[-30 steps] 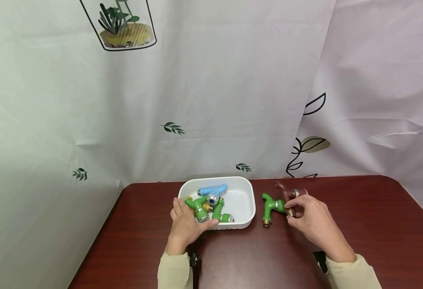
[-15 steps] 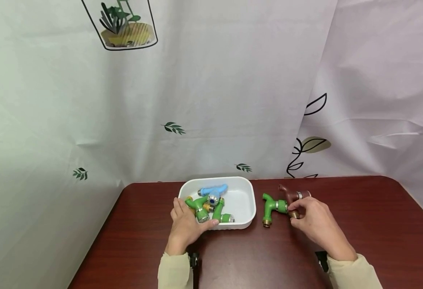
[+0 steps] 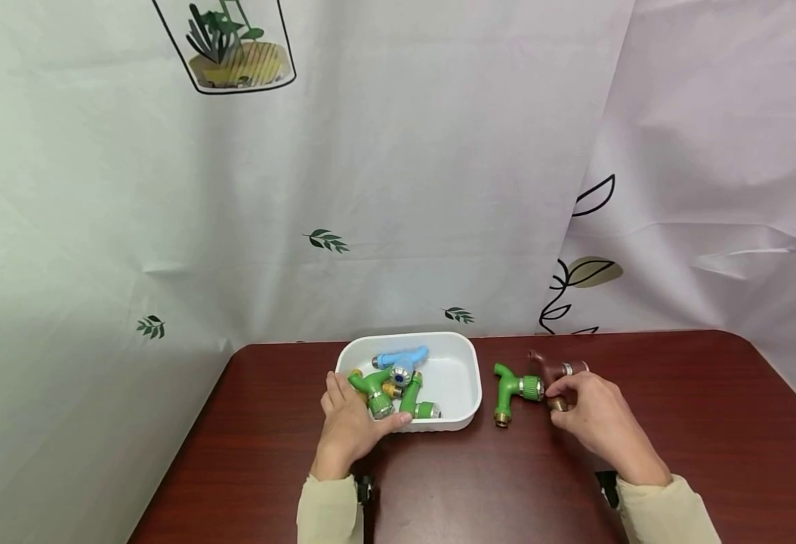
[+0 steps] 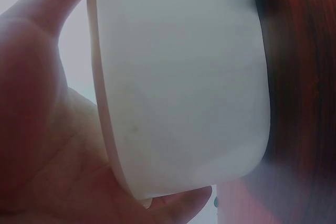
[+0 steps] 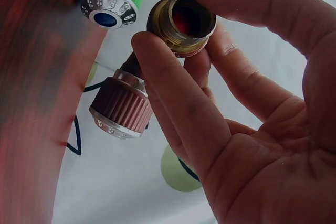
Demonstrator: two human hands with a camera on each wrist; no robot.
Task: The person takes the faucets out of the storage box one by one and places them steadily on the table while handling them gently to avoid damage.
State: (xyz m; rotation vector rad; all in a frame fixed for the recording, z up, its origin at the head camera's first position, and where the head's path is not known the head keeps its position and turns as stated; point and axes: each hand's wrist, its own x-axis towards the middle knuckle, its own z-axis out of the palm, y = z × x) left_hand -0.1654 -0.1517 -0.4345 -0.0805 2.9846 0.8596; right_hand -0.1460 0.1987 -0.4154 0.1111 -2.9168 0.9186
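Note:
In the head view, my right hand (image 3: 593, 423) pinches the brass threaded end of a dark brown tap (image 3: 553, 370). The right wrist view shows thumb and fingers around that open brass inlet (image 5: 181, 27), with the ribbed brown knob (image 5: 122, 106) beyond. Just left of it, a green tap (image 3: 512, 393) lies on the table. My left hand (image 3: 347, 431) holds the near left corner of a white tray (image 3: 462, 385), thumb along the front rim. The tray's outer wall (image 4: 178, 77) fills the left wrist view. Inside lie a blue tap (image 3: 401, 363), green taps (image 3: 374, 393) and yellow pieces, partly hidden.
The dark red wooden table (image 3: 459, 483) has its back edge against a white hanging cloth (image 3: 398, 166) printed with leaves. The tray and the loose taps are near that back edge. Both wrists wear dark straps.
My right hand has shifted slightly right with the brown tap, widening the gap from the green tap. The left hand and the tray have stayed in place.

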